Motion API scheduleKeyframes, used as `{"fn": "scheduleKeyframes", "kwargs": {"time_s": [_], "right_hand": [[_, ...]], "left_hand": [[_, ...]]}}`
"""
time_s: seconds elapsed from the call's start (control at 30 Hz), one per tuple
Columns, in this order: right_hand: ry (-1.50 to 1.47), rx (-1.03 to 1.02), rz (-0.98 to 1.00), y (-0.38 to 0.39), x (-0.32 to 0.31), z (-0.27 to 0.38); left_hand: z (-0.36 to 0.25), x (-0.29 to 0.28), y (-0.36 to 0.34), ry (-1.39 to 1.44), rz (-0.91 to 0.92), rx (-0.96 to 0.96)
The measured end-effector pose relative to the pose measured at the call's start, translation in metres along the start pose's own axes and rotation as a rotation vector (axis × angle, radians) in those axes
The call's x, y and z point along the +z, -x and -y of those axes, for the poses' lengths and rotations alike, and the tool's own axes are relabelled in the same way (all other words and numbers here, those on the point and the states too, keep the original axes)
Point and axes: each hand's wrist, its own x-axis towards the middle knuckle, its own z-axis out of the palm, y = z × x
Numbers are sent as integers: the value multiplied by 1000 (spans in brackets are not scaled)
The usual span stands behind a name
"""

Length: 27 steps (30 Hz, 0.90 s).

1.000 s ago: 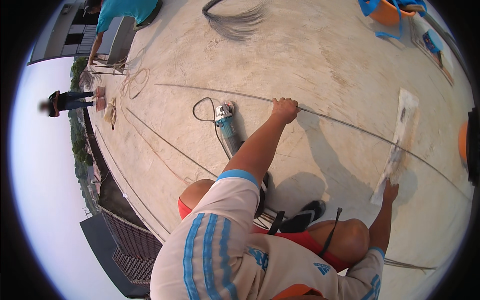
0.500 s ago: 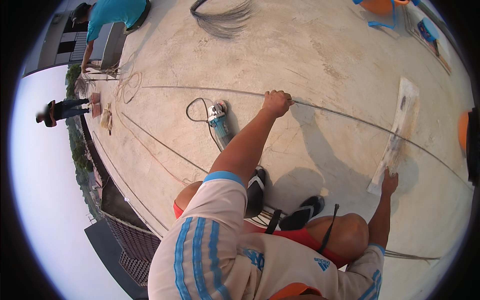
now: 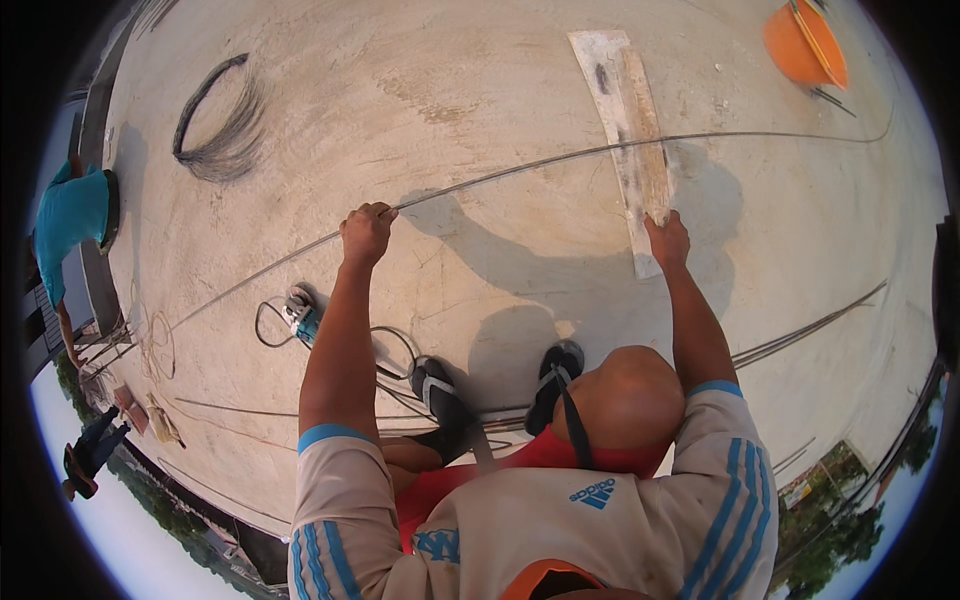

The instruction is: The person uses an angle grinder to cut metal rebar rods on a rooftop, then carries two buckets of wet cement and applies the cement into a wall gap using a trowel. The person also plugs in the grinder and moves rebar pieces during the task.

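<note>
My left hand is closed around a long thin steel rod, which runs across the floor from the lower left to the far right. My right hand grips the near end of a narrow wooden strip. This strip lies along the right side of a whitish, stained board, and the rod crosses both. An angle grinder with a teal body rests on the floor left of my left forearm, which partly hides it; its dark cable loops around it.
A curved bundle of thin wires lies at the far left, an orange bucket at the far right. More rods lie right of my knee. A person in a teal shirt bends over at the left; another person stands behind.
My view has turned to the right, bringing the boards nearer the middle and the grinder further left. Both hands keep their holds on the rod and the wooden strip.
</note>
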Motion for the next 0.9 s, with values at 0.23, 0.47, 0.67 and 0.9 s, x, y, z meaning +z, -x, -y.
{"fn": "scheduleKeyframes", "kwargs": {"time_s": [0.23,0.47,0.67,0.9], "right_hand": [[-138,-37,-93,6,-6,-24],[-50,-191,341,171,3,-94],[-167,518,561,349,32,-169],[-120,713,476,370,31,-240]], "left_hand": [[-11,15,-11,-114,98,-53],[33,-2,-11,-23,327,131],[23,-23,-11,-134,334,104],[19,-8,-21,-109,406,110]]}}
